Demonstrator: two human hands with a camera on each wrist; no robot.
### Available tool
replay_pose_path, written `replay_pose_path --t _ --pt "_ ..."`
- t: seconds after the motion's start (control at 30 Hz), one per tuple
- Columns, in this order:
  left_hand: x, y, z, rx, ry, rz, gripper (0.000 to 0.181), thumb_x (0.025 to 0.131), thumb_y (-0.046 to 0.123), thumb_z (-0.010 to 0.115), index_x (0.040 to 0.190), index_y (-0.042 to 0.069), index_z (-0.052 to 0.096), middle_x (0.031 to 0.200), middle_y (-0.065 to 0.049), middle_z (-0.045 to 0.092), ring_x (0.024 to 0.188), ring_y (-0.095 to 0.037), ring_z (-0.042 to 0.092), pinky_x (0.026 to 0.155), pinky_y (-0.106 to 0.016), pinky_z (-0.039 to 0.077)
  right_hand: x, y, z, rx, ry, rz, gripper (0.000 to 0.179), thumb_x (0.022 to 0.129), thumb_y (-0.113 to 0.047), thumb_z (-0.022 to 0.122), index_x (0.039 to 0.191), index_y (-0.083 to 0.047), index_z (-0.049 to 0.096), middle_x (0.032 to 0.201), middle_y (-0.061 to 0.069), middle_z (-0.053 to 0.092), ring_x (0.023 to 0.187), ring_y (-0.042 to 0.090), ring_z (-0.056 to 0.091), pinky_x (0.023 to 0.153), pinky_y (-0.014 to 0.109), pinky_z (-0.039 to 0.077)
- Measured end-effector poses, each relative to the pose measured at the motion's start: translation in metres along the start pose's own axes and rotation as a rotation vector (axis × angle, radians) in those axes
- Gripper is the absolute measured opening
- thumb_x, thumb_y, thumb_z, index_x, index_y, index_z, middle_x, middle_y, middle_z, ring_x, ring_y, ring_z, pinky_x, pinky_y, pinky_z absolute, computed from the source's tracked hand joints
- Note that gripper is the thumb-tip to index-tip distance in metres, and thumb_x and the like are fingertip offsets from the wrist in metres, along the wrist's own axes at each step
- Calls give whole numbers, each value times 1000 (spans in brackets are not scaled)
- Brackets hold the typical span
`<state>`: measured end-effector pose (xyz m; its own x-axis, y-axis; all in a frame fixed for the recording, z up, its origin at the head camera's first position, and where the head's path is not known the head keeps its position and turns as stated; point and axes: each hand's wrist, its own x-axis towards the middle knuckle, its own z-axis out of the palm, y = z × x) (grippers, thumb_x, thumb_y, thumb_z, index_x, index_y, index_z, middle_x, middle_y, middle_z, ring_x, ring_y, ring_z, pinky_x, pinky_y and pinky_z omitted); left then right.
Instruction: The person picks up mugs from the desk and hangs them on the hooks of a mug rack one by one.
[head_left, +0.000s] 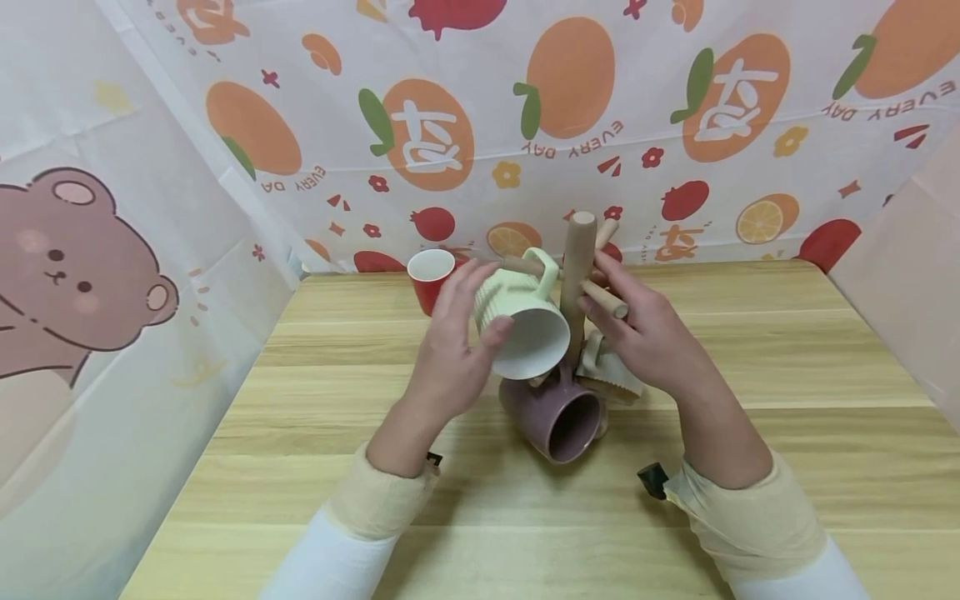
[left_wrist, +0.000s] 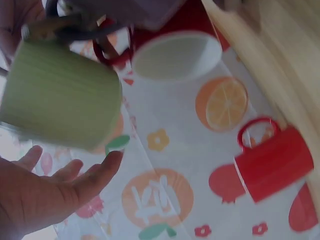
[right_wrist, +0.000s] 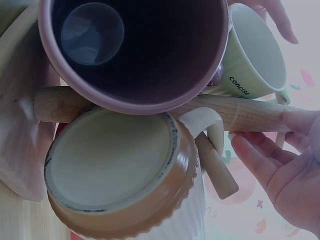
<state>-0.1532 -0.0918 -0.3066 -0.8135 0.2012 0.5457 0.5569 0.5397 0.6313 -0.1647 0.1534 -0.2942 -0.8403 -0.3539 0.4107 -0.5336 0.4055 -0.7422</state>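
A wooden mug tree [head_left: 578, 250] stands upright on the table, with several mugs on it. My right hand [head_left: 648, 337] holds its post [right_wrist: 245, 114] near the top, thumb on one side and fingers on the other. A pale green ribbed mug [head_left: 510, 298] hangs by its handle from an upper peg, mouth tilted down. My left hand [head_left: 453, 350] is beside this mug with fingers spread, and the left wrist view shows a gap between them. Below hang a purple mug [head_left: 536, 412] and a white mug with a brown base [right_wrist: 170, 200].
A red mug [head_left: 430, 292] stands at the table's back left. Another red mug [left_wrist: 175, 55], white inside, shows near the tree in the left wrist view. Bare pegs [head_left: 606, 300] stick out by my right hand. A fruit-print cloth [head_left: 480, 125] hangs behind the wooden table [head_left: 300, 467].
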Motion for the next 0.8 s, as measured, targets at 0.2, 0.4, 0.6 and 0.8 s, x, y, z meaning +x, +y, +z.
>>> replay_pose_path --t 0.2,0.4,0.6,0.8 --pt "23 -25 -23 -80 135 -44 43 99 36 47 136 14 52 130 -6 52 115 -20 49 91 -44 51 0 0 -1 -12 0 7 59 101 -24 55 154 -30 30 138 8 56 127 22 53 87 47 53" --pt "53 -77 -29 209 72 -151 45 94 29 55 137 16 50 136 -10 48 125 -26 44 95 -49 47 -2 -1 -1 -8 -6 4 60 101 -21 56 154 -31 30 140 9 55 129 24 51 90 50 52" --pt "72 -129 -10 583 -160 -171 63 89 35 59 147 18 42 151 -16 34 141 -38 27 108 -64 29 -2 1 -1 5 -10 -20 60 100 -20 57 154 -30 32 137 8 57 126 21 53 94 50 50" --pt "91 -158 4 702 -364 -304 78 88 39 63 155 21 28 161 -20 12 148 -42 4 109 -76 13 -3 3 -2 9 -10 -16 61 100 -21 57 154 -31 31 142 6 54 131 21 51 90 48 52"
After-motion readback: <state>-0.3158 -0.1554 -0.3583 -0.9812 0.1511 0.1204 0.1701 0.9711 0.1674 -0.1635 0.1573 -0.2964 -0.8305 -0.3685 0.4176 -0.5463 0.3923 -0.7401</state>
